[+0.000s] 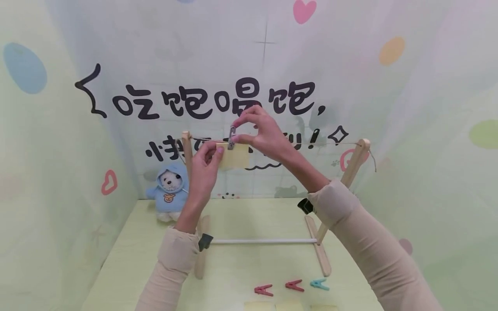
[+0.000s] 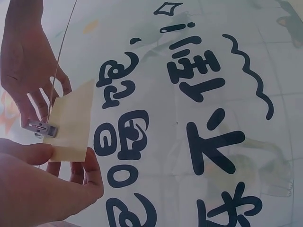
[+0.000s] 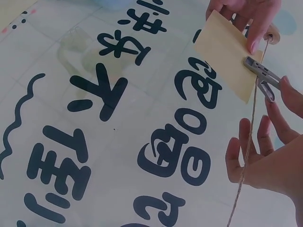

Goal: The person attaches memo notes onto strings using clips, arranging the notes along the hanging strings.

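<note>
My left hand [image 1: 204,170] pinches the left end of a small yellow paper note [image 1: 236,157] between thumb and fingers, up at a thin string [image 1: 327,143]. A grey clothespin [image 1: 232,137] stands over the note's top edge, its arms pinched between the thumb and finger of my right hand [image 1: 268,131]. In the right wrist view the clothespin [image 3: 265,74] straddles the string [image 3: 251,123], its nose overlapping the note [image 3: 229,59]. From the left wrist view, the note [image 2: 73,120] hangs beside the string with my left thumb on its near face.
Two wooden posts [image 1: 352,166] carry the string above a white rod [image 1: 264,241] and wooden feet. Two red clothespins [image 1: 294,285] and a blue one [image 1: 320,284] lie on the table [image 1: 155,268], near several yellow notes [image 1: 288,306]. A plush toy [image 1: 170,196] in blue stands back left.
</note>
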{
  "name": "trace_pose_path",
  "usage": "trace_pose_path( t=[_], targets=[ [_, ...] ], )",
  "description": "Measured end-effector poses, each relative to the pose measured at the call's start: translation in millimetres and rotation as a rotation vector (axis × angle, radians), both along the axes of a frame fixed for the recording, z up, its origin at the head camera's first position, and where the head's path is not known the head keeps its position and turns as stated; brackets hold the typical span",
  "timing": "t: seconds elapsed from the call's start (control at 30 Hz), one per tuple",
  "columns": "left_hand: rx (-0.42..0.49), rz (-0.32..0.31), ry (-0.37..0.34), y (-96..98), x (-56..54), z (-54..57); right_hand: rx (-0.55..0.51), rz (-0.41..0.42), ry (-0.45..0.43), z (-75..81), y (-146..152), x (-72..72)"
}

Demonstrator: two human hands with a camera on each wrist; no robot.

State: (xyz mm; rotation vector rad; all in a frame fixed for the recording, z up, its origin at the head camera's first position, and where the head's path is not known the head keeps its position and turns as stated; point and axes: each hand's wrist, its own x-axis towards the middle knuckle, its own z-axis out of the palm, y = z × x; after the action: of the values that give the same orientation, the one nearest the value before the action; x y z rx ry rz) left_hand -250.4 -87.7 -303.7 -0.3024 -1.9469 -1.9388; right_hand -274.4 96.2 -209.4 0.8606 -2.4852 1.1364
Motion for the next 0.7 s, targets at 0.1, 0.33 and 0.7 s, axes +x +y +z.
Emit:
trace_pose_path(
  t=[0.1,0.33,0.7],
  targets=[
    [-0.007,-0.002,-0.014,1.9,0.2,0.5,0.005,0.005,0.011,-1.1,2.6,1.6],
    [0.006,0.003,-0.053,5.0,2.4,-1.4,-0.033,0.024,0.135,0.1,26.0,29.7],
    [0.027,-0.003,-0.067,4.7,2.4,-7.6,-0.086,-0.014,0.295,-39.5,91.3,108.9]
  ],
)
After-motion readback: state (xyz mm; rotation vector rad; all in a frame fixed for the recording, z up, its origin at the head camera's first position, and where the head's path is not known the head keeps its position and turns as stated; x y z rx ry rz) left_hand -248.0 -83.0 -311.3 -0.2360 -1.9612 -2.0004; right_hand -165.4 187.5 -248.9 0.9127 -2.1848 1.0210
